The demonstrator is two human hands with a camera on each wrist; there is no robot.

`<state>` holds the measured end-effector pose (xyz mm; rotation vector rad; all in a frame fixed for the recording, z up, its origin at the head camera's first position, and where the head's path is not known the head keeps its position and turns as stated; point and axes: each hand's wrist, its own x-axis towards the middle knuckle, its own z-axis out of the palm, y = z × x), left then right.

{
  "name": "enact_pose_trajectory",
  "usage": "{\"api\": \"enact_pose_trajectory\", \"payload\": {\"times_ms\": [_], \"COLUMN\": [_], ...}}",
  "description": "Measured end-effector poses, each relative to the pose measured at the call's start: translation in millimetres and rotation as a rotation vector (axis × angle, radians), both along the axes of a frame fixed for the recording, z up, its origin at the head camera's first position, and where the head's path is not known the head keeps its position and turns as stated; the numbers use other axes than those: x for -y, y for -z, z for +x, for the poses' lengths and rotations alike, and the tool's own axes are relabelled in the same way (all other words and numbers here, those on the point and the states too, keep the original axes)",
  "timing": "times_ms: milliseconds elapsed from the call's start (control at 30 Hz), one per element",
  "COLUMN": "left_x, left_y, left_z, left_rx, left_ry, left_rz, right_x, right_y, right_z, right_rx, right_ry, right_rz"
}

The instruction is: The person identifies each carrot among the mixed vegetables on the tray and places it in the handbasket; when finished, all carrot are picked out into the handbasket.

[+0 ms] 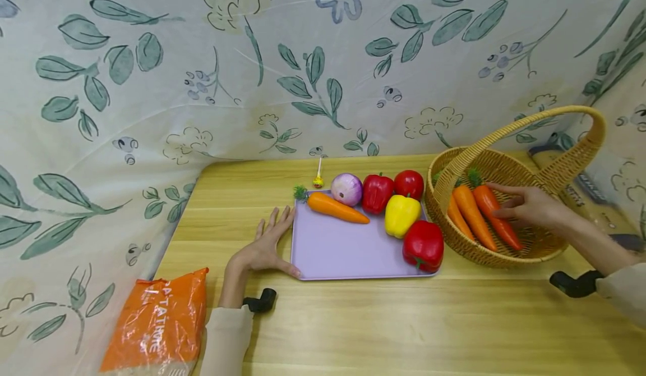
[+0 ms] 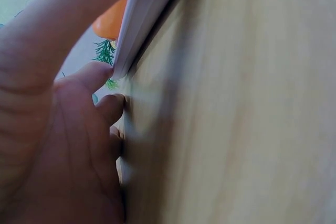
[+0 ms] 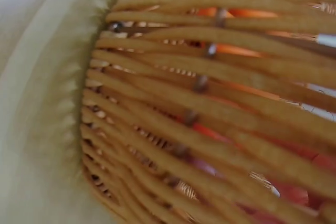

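Hands [image 1: 266,247] [image 1: 532,206] at tray [image 1: 343,251] and basket [image 1: 512,168], lollipop [image 1: 318,182] behind tray, orange bag [image 1: 158,322] nearby

Woven wicker basket [image 1: 456,156], glossy red pepper [image 1: 423,246], smooth plastic tray [image 1: 348,255]

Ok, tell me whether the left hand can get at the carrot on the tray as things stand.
Probably yes: the left hand is spread along the left edge of the tray, gripping nothing, and the carrot lies with its leafy end towards that side; nothing appears to stand between them.
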<state>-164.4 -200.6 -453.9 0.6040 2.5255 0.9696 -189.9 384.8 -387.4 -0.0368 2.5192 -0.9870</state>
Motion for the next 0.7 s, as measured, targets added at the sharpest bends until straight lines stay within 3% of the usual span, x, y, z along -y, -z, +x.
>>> {"api": "enact_pose_trajectory", "payload": {"times_ms": [300,700], "left_x": [0.4,0.3], "left_y": [0.1,-0.4], "left_z": [-0.5,-0.5], "left_rx": [0.001,-0.001], "left_ry": [0.002,0.004], "left_rz": [0.000,-0.006], "right_x": [1.1,-0.7], "right_y": [6.0,14.6], "right_z": [4.0,7.8], "right_rx": [-0.032,0.000], "right_ry": [0.015,0.081], "right_rz": [-0.047,-0.171]}}
